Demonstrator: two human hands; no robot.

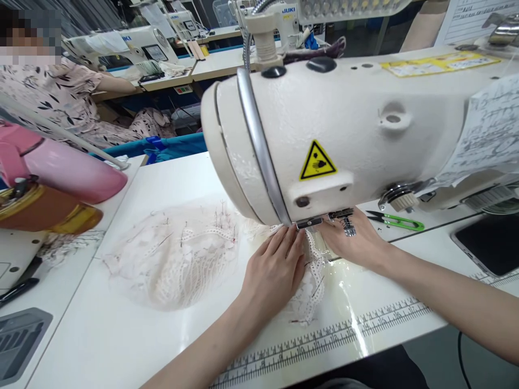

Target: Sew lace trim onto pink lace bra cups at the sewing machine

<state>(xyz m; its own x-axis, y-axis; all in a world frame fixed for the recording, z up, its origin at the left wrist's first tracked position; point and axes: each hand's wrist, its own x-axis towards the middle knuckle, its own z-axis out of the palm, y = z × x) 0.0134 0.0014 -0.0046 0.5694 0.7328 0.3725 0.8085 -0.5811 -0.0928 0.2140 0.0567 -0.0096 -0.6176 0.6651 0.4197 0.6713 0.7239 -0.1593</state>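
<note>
Head view, JUKI machine (pixel 344 124), lace (pixel 312 281), left hand (pixel 275 270)

Sewing machine (pixel 357 129) head hides the needle

Two bare hands lie on the worktop (pixel 133 324): one left hand (pixel 275 270) and one right hand (pixel 357 243). One piece of white lace fabric (pixel 178 259) lies spread there. One large sewing machine (pixel 365 124) stands in front, bearing one yellow warning sticker (pixel 317 161). At least two more sewing machines (pixel 133 46) stand behind. One pair of green thread snips (pixel 395 220) lies to the right. One printed ruler strip (pixel 324 337) runs along the near edge. One pink bottle (pixel 68 170) lies at the left. One other person (pixel 68 102) sits beyond.
</note>
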